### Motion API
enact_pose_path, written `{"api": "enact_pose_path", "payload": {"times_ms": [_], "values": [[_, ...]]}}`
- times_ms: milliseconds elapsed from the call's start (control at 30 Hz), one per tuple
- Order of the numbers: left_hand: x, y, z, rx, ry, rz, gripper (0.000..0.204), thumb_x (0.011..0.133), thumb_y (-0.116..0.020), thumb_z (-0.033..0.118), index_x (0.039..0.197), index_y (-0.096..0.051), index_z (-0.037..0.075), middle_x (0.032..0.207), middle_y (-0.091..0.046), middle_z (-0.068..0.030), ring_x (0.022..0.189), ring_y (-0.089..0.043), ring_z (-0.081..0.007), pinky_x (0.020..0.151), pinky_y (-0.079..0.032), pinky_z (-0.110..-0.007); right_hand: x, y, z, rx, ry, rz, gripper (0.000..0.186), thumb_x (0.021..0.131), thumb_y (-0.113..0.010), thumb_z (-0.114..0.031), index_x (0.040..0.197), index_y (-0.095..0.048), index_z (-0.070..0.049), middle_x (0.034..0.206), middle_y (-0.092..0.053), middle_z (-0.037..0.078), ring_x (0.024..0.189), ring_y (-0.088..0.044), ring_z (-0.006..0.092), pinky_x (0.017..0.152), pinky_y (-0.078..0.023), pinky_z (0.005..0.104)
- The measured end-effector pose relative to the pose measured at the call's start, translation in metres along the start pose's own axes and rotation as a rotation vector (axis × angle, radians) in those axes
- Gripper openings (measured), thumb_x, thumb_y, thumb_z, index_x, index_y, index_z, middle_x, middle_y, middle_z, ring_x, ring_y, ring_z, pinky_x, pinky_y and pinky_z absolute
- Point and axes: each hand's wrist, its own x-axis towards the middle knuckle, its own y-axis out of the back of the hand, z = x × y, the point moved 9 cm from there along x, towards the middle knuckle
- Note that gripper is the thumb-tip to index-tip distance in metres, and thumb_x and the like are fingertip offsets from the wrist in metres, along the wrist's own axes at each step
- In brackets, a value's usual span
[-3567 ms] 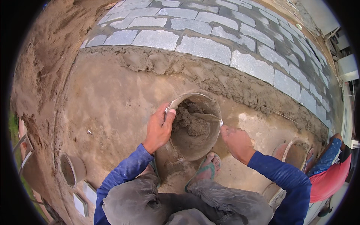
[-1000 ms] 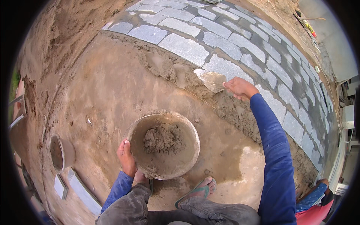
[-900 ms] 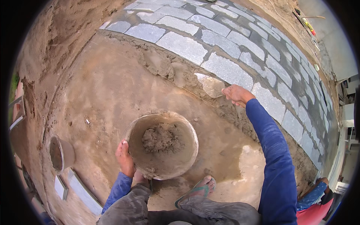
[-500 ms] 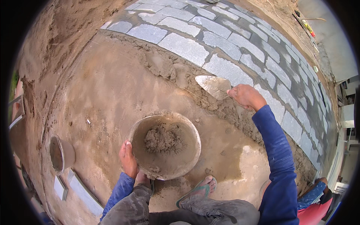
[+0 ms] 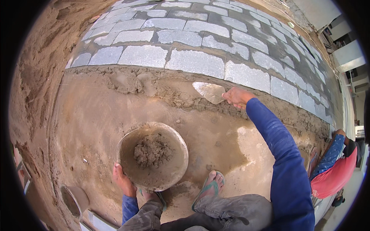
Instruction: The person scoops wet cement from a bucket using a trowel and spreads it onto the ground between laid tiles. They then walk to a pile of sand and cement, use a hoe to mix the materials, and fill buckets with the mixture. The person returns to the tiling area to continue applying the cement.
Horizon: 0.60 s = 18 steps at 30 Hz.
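Note:
My left hand (image 5: 122, 178) grips the left rim of a round bucket (image 5: 175, 142), which holds a lump of wet grey mortar (image 5: 153, 150). My right hand (image 5: 237, 96) is closed on the handle of a metal trowel (image 5: 209, 91), its blade lying on the band of spread mortar (image 5: 127, 82) along the edge of the laid grey stone pavers (image 5: 194, 62). A thin string line (image 5: 177, 99) runs along that band. My sandalled feet (image 5: 211, 184) stand on the dirt-stained slab just right of and behind the bucket.
A second bucket (image 5: 75, 200) sits at lower left near cut slabs (image 5: 101, 221). A bare earth bank (image 5: 31, 84) borders the left side. A co-worker in a red shirt (image 5: 334, 175) crouches at the far right, near a white wall and structures.
Earlier both hands were at the bucket; my right hand has since carried the trowel up to the mortar band, where it shifts slightly. The view has swung, bringing the co-worker further into sight.

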Motion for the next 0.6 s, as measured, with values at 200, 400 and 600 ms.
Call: {"api": "enact_pose_path", "payload": {"times_ms": [200, 400, 600], "values": [[-0.004, -0.014, 0.018, -0.017, -0.012, -0.008, 0.030, 0.099, -0.046, 0.022, 0.114, -0.056, -0.001, 0.106, -0.062, -0.0081, 0.095, -0.059, -0.0155, 0.083, -0.048, -0.029, -0.052, 0.022, 0.061, -0.103, -0.088, 0.073, 0.048, 0.092, -0.046, -0.042, 0.080, -0.065, -0.001, 0.068, -0.064, 0.017, 0.058, -0.061, 0.0313, 0.065, -0.049, 0.0456], [-0.009, -0.040, 0.040, 0.034, -0.084, -0.085, 0.031, 0.099, -0.047, 0.024, 0.113, -0.057, -0.002, 0.105, -0.062, -0.0064, 0.093, -0.058, -0.0129, 0.082, -0.046, -0.027, -0.101, 0.047, 0.055, -0.448, 0.024, 0.344, 0.048, 0.090, -0.048, -0.049, 0.102, -0.069, -0.007, 0.100, -0.067, 0.018, 0.096, -0.062, 0.0366, 0.084, -0.049, 0.0458], [-0.005, -0.087, 0.054, 0.055, -0.130, -0.288, 0.031, 0.098, -0.051, 0.024, 0.110, -0.059, -0.002, 0.101, -0.064, -0.0038, 0.089, -0.057, -0.0091, 0.081, -0.045, -0.023, -0.092, 0.041, 0.041, -0.420, 0.037, 0.366, 0.045, 0.090, -0.050, -0.048, 0.103, -0.069, -0.009, 0.100, -0.067, 0.018, 0.095, -0.062, 0.0366, 0.085, -0.049, 0.0450]]}}
